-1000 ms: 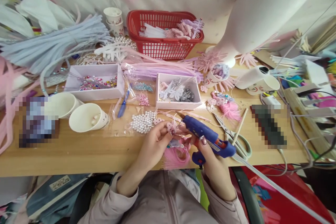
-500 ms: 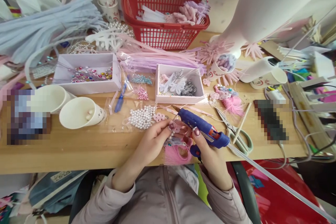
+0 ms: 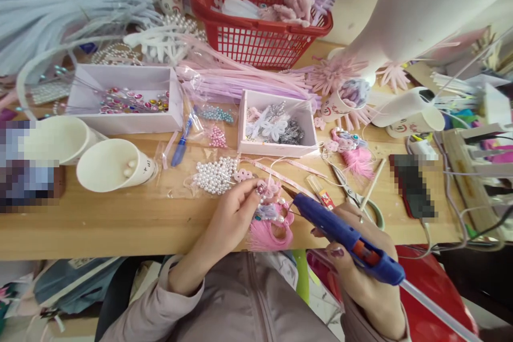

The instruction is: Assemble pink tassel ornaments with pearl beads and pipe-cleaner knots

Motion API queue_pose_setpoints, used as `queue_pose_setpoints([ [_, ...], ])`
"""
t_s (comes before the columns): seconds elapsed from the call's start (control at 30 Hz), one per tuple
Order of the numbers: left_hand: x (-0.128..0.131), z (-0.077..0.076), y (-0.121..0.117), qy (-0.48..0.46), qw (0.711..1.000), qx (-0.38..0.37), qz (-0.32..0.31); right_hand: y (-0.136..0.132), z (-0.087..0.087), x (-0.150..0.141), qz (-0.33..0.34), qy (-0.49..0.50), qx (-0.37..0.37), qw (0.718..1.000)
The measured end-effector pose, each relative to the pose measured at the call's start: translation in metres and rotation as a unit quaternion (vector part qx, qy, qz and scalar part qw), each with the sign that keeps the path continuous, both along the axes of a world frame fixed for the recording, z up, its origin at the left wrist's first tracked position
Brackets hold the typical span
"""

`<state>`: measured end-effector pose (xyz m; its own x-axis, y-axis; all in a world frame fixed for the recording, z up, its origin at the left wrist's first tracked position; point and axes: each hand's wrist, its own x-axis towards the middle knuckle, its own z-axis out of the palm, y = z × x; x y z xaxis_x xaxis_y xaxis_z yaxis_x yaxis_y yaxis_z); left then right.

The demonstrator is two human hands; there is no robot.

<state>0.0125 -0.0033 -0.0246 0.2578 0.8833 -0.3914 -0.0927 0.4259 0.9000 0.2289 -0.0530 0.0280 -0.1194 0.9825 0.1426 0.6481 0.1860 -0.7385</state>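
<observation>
Right hand: fingers wrapped round the blue glue gun, its long axis running near right to far left, nozzle just right of the pink tasselled ornament. Left hand, nearer the ornament, pinches its far end.

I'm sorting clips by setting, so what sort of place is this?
Probably a small craft workspace: a blue glue gun in the right hand, white beads on the table, and a red basket of fuzzy pieces.

Head-worn view — forward, downward
</observation>
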Motion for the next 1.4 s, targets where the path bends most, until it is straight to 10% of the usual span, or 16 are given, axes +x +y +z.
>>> queue_pose_setpoints([
  [1.4, 0.0093, 0.0056, -0.0078, 0.162, 0.981, 0.109, 0.001, -0.0013, -0.0037, -0.0104, 0.027, -0.064, 0.016, 0.997],
])
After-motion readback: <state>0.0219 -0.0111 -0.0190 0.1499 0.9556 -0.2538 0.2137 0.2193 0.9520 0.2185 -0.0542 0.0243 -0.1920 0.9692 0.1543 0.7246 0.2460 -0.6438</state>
